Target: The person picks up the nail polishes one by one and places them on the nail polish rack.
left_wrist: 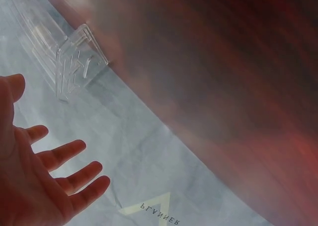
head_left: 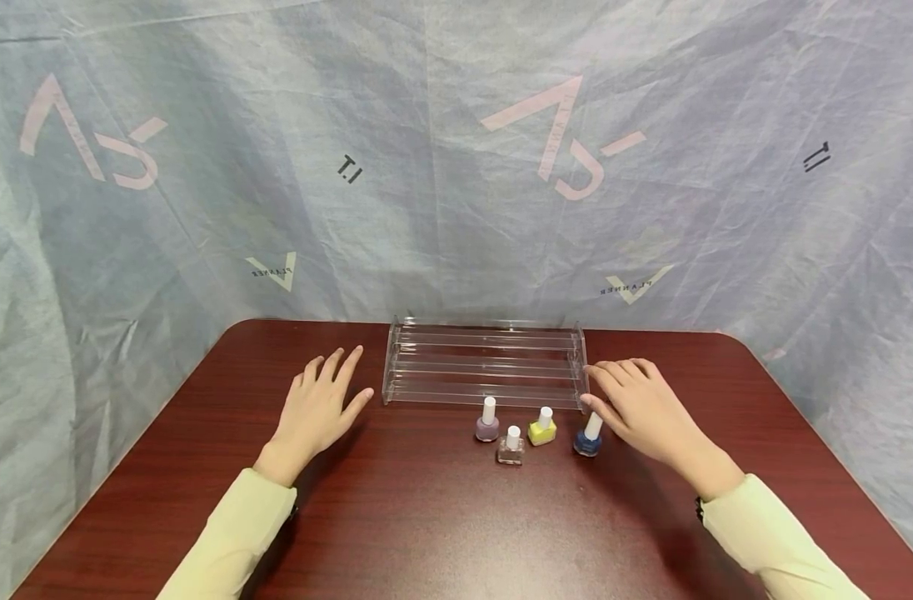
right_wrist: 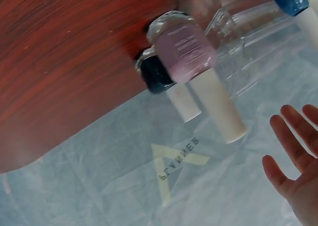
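My left hand (head_left: 314, 412) has its fingers spread, left of a clear acrylic tiered rack (head_left: 486, 364); in the left wrist view that hand (left_wrist: 44, 181) holds nothing. Close by the rack's right end, my right hand (head_left: 636, 408) has extended fingers and overlaps the white cap of a blue nail polish bottle (head_left: 587, 442). The right wrist view shows this hand (right_wrist: 300, 171) with nothing in its fingers. In front of the rack stand a mauve bottle (head_left: 487, 428), a brownish clear bottle (head_left: 511, 452) and a yellow bottle (head_left: 542, 431), all white-capped.
The right wrist view shows a large mauve bottle (right_wrist: 184, 52) and a dark bottle (right_wrist: 154, 74) close to the camera. A reddish-brown wooden table (head_left: 441, 533) carries everything. Behind its far edge hangs a grey printed cloth (head_left: 426, 208).
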`<state>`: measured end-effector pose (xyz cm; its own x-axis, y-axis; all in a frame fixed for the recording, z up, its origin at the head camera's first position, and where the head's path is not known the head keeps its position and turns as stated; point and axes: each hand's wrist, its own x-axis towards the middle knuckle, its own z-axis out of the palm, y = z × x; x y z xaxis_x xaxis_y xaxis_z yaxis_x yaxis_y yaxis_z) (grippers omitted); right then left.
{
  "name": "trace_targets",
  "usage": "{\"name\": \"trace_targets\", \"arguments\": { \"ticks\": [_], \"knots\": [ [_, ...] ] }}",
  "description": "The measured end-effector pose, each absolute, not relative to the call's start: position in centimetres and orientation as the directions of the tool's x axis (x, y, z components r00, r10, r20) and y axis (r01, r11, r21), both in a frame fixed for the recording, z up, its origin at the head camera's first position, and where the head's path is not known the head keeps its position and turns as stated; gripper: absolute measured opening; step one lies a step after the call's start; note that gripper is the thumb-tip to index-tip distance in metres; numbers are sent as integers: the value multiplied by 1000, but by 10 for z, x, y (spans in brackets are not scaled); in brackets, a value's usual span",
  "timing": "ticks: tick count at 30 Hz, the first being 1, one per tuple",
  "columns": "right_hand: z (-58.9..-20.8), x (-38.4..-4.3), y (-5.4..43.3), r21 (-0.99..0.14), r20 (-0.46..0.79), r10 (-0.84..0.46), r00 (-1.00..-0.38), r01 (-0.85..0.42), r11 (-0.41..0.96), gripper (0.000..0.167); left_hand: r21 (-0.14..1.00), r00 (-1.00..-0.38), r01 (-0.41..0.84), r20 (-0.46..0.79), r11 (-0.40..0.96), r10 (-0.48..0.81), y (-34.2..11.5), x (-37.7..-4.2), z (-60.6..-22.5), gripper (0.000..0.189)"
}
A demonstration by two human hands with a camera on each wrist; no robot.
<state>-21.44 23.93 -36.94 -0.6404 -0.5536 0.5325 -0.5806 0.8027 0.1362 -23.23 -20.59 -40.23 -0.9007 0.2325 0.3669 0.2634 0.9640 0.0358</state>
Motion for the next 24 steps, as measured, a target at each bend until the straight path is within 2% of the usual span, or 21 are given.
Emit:
{"name": "trace_targets", "arguments": {
  "ticks": [9,17,24],
  "knots": [
    [-371,-214,224,176,501,-604,-620,-610,773,37,28,-896,288,361,957,259,-196,-234,-404,64],
    [-376,-214,211,227,496,-658,-566,-648,727,36,27,-891,310,357,950,280,-188,-236,-407,62],
    [-381,-216,202,259,472,-690,-549,-662,703,32,4,-880,323,370,946,299,-182,-239,-410,60]
  ]
}}
